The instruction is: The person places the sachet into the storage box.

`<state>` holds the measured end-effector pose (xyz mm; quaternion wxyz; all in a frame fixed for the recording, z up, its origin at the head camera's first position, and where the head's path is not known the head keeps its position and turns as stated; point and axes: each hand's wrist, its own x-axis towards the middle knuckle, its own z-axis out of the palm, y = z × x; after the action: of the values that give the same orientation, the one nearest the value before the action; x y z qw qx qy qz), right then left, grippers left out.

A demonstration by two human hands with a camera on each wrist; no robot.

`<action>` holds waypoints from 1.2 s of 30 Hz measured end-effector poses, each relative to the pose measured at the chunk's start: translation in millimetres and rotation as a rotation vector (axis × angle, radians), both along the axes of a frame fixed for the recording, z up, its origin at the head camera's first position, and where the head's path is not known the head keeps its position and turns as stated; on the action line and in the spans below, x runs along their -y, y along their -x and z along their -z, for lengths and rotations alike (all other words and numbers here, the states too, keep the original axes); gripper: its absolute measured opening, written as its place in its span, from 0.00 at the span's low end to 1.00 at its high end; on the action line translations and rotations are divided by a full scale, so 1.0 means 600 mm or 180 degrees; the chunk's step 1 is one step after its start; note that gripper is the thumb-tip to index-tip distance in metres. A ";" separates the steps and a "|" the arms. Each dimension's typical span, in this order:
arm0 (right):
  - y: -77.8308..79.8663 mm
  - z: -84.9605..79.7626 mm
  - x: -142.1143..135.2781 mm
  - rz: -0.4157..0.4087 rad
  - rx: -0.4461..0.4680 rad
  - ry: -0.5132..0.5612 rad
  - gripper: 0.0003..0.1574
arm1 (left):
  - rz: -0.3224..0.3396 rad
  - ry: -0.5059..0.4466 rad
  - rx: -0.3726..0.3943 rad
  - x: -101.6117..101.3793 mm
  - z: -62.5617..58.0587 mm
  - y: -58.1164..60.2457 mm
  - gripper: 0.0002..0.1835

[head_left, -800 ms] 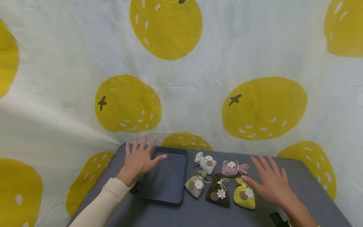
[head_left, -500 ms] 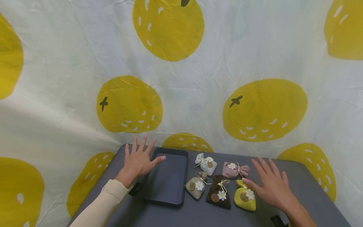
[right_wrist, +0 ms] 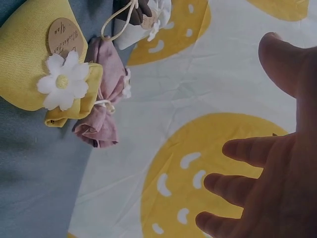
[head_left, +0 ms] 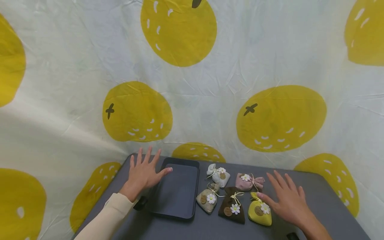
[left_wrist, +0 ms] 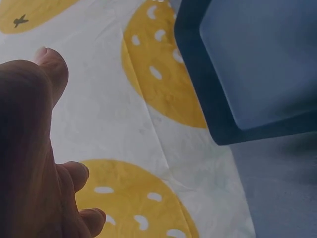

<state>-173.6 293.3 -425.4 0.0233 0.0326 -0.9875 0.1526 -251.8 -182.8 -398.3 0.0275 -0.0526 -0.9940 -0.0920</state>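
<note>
My left hand [head_left: 143, 176], fingers spread, hovers above the left side of a dark rectangular tray [head_left: 174, 218] and holds nothing. To the right, my right hand [head_left: 288, 201] is also spread and holds nothing, its thumb near the yellow drawstring pouch [head_left: 258, 219]. Left of that pouch lie a dark brown pouch [head_left: 228, 211] and a beige pouch [head_left: 206, 202]. Behind them are a white pouch [head_left: 220, 180] and a pink pouch [head_left: 243, 184]. Each pouch bears a white flower. The right wrist view shows the yellow pouch [right_wrist: 25, 54] apart from the fingers.
The grey table [head_left: 180, 231] carries the tray on its left and the pouches beside it. A white cloth [head_left: 204, 113] printed with yellow fruit hangs behind the table and at both sides.
My left hand has shifted slightly left and down in the head view. My right hand appears slightly lower, as do the pouches with the view's small tilt. Nothing was picked up.
</note>
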 end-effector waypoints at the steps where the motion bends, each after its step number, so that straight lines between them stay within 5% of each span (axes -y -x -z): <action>1: 0.000 0.000 0.000 0.0006 0.0011 0.0004 0.63 | 0.0000 -0.0008 -0.0004 0.001 0.001 0.000 0.54; 36: 0.000 0.051 -0.026 0.0175 0.0335 -0.0043 0.66 | 0.0017 0.0025 -0.0165 0.028 0.070 0.011 0.53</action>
<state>-173.5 309.1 -456.0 -0.0247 -0.0024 -0.9889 0.1468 -258.2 -199.5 -440.1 0.0528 -0.0577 -0.9932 -0.0867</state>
